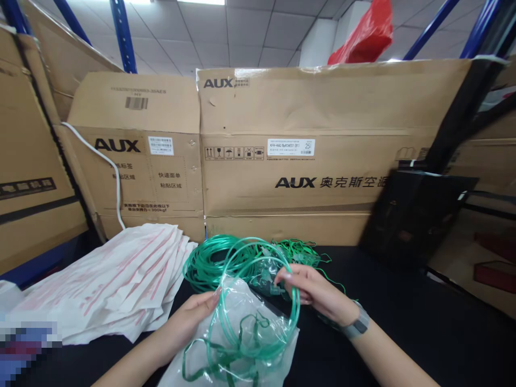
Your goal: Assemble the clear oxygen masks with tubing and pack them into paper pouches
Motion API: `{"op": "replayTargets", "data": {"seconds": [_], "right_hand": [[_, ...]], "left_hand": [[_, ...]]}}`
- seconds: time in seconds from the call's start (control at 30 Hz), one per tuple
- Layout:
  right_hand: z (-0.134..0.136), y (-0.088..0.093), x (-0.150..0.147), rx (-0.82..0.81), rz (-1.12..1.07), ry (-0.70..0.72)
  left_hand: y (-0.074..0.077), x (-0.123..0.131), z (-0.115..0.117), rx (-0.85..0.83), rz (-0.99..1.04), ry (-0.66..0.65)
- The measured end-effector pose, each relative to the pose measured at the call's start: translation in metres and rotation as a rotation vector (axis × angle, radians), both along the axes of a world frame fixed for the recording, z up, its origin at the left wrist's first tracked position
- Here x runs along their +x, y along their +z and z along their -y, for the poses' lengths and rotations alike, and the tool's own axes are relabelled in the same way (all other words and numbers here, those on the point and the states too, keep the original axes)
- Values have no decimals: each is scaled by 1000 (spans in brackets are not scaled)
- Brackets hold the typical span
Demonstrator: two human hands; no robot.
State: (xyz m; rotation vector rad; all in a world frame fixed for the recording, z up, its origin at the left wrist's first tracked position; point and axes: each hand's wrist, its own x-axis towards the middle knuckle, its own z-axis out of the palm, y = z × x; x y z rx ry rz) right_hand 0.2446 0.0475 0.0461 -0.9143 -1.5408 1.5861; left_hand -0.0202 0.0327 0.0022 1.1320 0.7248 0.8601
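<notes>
A coil of clear green tubing [296,309] stands partly out of a clear-fronted plastic bag [266,301]. My left hand [203,306] is closed on the bag's left edge, thumb on top, where the tubing passes. On the coil's right side, my right hand [304,285] grips the tubing between thumb and fingers. Through the bag's film, more tubing and dark green straps [226,355] show. Just behind my hands lie a large heap of coiled green tubing [209,263] and clear green-tinted plastic pieces [268,271] with green straps [300,250].
A fanned pile of white packets with pink print [116,274] lies on the left of the black tabletop [387,317]. Cardboard panels [330,118] wall off the back. A black box-like object [415,215] stands at the right. A white cable [116,177] hangs at the left.
</notes>
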Motion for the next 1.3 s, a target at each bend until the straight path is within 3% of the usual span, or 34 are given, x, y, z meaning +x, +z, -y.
{"op": "replayTargets", "data": {"seconds": [0.13, 0.53, 0.77, 1.0, 1.1, 1.23, 1.3], "right_hand": [[-4, -1, 3, -74, -200, -31], [1, -10, -6, -87, -133, 6], [-5, -16, -15, -3, -216, -179], [4, -21, -31, 64, -140, -205], [5, -20, -27, 24, -74, -91], [0, -15, -6, -185, 78, 253], [-2, -13, 2, -250, 113, 314]], "left_hand": [[2, 0, 0, -7, -14, -5], [5, -2, -6, 1, -48, 89], [6, -2, 2, -147, -65, 7], [4, -6, -4, -209, -43, 165], [6, -6, -4, -206, -31, 165], [10, -5, 4, -266, -79, 42], [12, -5, 9, -302, -115, 12]]}}
